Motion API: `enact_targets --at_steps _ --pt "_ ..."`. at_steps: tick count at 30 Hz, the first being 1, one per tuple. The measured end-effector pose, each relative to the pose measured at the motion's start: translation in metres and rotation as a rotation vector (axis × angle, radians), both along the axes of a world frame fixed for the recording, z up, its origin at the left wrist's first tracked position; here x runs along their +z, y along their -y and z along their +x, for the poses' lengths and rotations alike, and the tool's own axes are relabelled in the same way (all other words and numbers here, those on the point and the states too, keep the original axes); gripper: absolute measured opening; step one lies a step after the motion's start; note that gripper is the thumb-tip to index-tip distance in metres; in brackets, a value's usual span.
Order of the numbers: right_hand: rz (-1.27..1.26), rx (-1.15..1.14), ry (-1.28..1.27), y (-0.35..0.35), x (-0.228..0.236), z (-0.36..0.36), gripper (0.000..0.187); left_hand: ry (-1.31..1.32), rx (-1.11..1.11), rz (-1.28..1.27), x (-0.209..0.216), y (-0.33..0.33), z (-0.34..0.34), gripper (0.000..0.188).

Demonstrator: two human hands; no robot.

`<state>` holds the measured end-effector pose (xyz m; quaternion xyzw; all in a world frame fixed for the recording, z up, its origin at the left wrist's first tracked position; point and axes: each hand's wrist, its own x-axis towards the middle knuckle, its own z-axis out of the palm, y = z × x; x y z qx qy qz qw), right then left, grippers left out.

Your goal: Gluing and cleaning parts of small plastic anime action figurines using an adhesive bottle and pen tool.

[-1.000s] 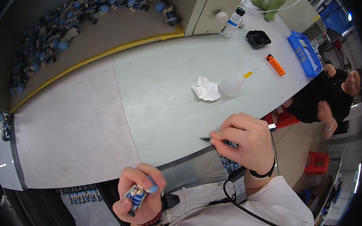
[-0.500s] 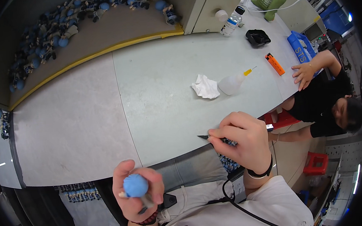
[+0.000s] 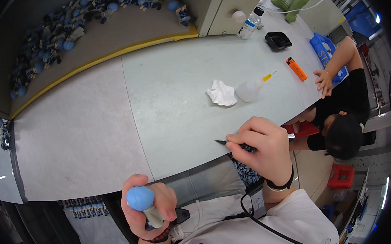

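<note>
Near the lower edge, my left hand [image 3: 165, 200] is closed around a small figurine [image 3: 140, 199] with a round blue head and a pale grey body. Its lower part is hidden by my fingers and palm. Over the table's front edge at the right, my right hand [image 3: 267, 150] pinches a craft knife [image 3: 221, 142] whose dark pointed blade aims left. My fingers cover much of its handle. The blade and the figurine are well apart.
On the table [image 3: 77, 131] are a crumpled white tissue [image 3: 221, 93], a squeeze bottle [image 3: 249, 91] with a needle tip, an orange lighter [image 3: 296, 69], a black dish [image 3: 278, 41] and a clear bottle [image 3: 250, 24]. Several figurines lie on a shelf [image 3: 124, 31]. A co-worker [image 3: 343, 128] sits at right.
The figurine has tilted in my left hand, showing more of its grey body. My right hand has shifted slightly, with the blade a little higher. The co-worker has bent their head down.
</note>
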<state>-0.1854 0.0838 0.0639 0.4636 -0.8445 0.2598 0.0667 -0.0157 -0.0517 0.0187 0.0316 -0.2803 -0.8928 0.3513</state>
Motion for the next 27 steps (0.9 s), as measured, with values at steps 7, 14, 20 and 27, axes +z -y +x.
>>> enact_targets --at_steps 7,14,20,27 --pt "-0.008 0.012 0.029 0.0010 0.0005 0.0028 0.009 0.009 0.027 0.006 0.0004 -0.0007 -0.0021 0.046" --pt "0.001 0.001 0.026 0.0004 0.0002 0.0039 0.009 0.028 0.019 0.019 0.0005 -0.0011 -0.0024 0.046" --pt "-0.014 -0.013 0.047 0.0011 -0.0013 0.0057 0.009 0.053 0.022 -0.001 0.0017 -0.0013 -0.0011 0.047" --pt "0.003 0.013 0.056 0.0010 0.0016 0.0067 0.010 0.071 0.022 -0.012 0.0032 -0.0014 -0.0015 0.047"
